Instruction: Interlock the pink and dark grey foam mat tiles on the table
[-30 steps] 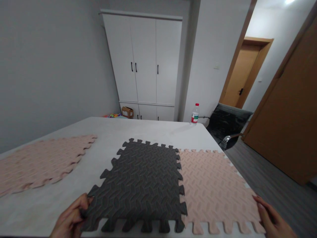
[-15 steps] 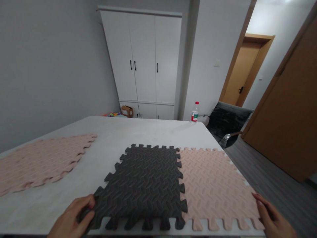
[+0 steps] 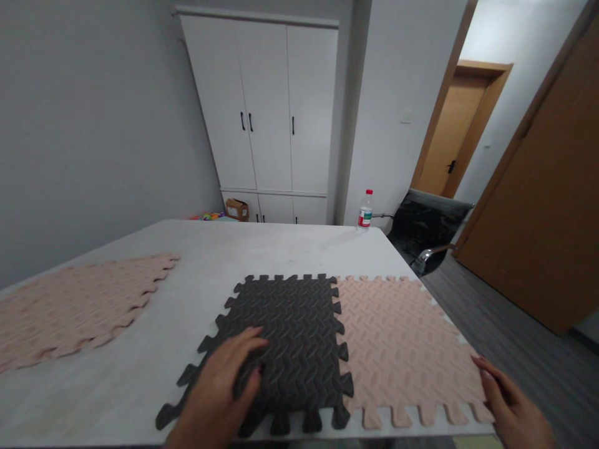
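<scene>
While left hand [image 3: 224,380] lies flat on dark mat [image 3: 290,337], right hand [image 3: 508,402] open, touching pink mat [image 3: 402,343]

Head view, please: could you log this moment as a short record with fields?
left hand: flat on the dark grey foam tile
right hand: at the near right corner of the pink foam tile
tiles: side by side, toothed edges meeting
table: white; another pink tile far left
beyond: bottle, white cupboard
</scene>
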`<state>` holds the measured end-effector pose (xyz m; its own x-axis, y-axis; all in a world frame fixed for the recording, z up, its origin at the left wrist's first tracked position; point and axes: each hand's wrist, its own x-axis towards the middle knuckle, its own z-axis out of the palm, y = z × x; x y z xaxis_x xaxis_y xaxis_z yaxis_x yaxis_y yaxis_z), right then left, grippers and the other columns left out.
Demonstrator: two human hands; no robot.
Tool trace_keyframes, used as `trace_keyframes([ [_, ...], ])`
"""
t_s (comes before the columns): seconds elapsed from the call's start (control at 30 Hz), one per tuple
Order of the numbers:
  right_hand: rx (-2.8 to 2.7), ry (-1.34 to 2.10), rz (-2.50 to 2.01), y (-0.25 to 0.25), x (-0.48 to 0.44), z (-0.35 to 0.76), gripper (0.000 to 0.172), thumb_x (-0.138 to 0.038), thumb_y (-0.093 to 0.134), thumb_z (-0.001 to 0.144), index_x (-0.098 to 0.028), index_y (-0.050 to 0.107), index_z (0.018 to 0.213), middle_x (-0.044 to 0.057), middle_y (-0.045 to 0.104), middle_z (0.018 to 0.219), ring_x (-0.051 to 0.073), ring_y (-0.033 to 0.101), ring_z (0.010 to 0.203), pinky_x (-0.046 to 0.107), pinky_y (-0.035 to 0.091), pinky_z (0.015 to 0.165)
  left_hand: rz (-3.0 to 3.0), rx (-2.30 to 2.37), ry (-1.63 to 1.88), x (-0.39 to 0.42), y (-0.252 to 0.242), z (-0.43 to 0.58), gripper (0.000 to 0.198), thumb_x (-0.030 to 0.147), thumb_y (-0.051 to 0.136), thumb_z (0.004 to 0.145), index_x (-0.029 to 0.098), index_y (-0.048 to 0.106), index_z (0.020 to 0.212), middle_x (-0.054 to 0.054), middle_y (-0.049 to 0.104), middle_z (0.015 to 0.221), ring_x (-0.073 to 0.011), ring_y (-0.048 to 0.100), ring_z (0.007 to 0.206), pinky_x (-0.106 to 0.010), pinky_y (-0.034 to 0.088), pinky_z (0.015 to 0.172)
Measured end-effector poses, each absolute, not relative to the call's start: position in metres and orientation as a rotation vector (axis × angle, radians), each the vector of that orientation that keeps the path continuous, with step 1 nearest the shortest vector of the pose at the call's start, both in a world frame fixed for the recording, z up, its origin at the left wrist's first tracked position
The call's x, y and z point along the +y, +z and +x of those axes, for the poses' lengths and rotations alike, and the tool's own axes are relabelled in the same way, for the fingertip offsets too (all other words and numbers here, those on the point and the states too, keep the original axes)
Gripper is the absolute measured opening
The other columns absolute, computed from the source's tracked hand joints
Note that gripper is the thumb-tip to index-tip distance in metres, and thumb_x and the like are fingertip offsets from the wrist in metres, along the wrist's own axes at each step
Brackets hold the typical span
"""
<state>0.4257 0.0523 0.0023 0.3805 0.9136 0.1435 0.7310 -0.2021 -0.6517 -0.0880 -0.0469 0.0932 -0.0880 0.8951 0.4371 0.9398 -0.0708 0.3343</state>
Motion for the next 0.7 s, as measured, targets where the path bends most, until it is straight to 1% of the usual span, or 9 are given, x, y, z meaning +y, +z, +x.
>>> trace_keyframes([
  [0.1,-1.392,0.368,-1.994,0.006,0.052,0.422,0.052,-0.064,0.039,0.08,-0.032,0.058,0.117,0.002,0.068,0.098,0.022,0.065,0.072,0.03,0.048,0.058,-2.41,-1.822,-0.657,-0.022,0.102,-0.007,0.045,0.024,0.041,0.082,0.033,0.044,0.126,0.005,0.047,0.136,-0.0152,0.042,0.126,-0.043,0.039,0.106],
  [0.17,-1.382,0.371,-1.981,0.008,0.052,0.421,0.053,-0.064,0.04,0.079,-0.031,0.059,0.116,0.002,0.066,0.106,0.022,0.065,0.074,0.029,0.048,0.059,-2.476,-1.761,-0.551,-0.009,0.096,0.029,0.049,0.02,0.037,0.083,0.027,0.039,0.132,0.003,0.042,0.139,-0.0162,0.039,0.129,-0.043,0.04,0.105],
  [0.27,-1.376,0.401,-1.949,0.007,0.056,0.424,0.055,-0.065,0.042,0.075,-0.029,0.061,0.112,0.003,0.065,0.11,0.021,0.065,0.072,0.029,0.049,0.058,-2.421,-1.749,-0.452,0.005,0.075,0.052,0.05,0.029,0.035,0.088,0.018,0.035,0.136,-0.003,0.038,0.141,-0.0223,0.038,0.129,-0.044,0.044,0.101],
  [0.33,-1.387,0.415,-1.908,0.005,0.059,0.427,0.055,-0.064,0.044,0.074,-0.028,0.062,0.111,0.003,0.065,0.109,0.02,0.065,0.07,0.028,0.05,0.058,-2.357,-1.694,-0.421,0.009,0.059,0.053,0.053,0.036,0.035,0.089,0.016,0.032,0.138,-0.005,0.034,0.142,-0.0245,0.038,0.129,-0.044,0.045,0.099],
  [0.43,-1.391,0.389,-1.878,0.001,0.06,0.43,0.055,-0.063,0.046,0.073,-0.026,0.063,0.11,0.004,0.066,0.109,0.02,0.065,0.068,0.028,0.05,0.058,-2.297,-1.568,-0.375,0.009,0.045,0.047,0.055,0.039,0.036,0.088,0.018,0.031,0.138,-0.003,0.032,0.143,-0.0239,0.04,0.128,-0.043,0.046,0.095],
  [0.53,-1.38,0.38,-1.92,-0.001,0.058,0.432,0.055,-0.063,0.046,0.073,-0.027,0.063,0.111,0.003,0.066,0.109,0.021,0.065,0.069,0.029,0.05,0.058,-2.257,-1.496,-0.324,0.007,0.043,0.042,0.055,0.039,0.038,0.086,0.018,0.034,0.137,-0.002,0.034,0.142,-0.0227,0.042,0.126,-0.042,0.046,0.092],
  [0.7,-1.44,0.412,-1.996,0.003,0.051,0.433,0.056,-0.065,0.044,0.074,-0.031,0.06,0.115,0.002,0.064,0.113,0.026,0.065,0.085,0.033,0.052,0.065,-2.255,-1.439,-0.288,0.008,0.047,0.041,0.056,0.039,0.039,0.084,0.018,0.034,0.136,-0.002,0.035,0.142,-0.0213,0.043,0.125,-0.041,0.046,0.091],
])
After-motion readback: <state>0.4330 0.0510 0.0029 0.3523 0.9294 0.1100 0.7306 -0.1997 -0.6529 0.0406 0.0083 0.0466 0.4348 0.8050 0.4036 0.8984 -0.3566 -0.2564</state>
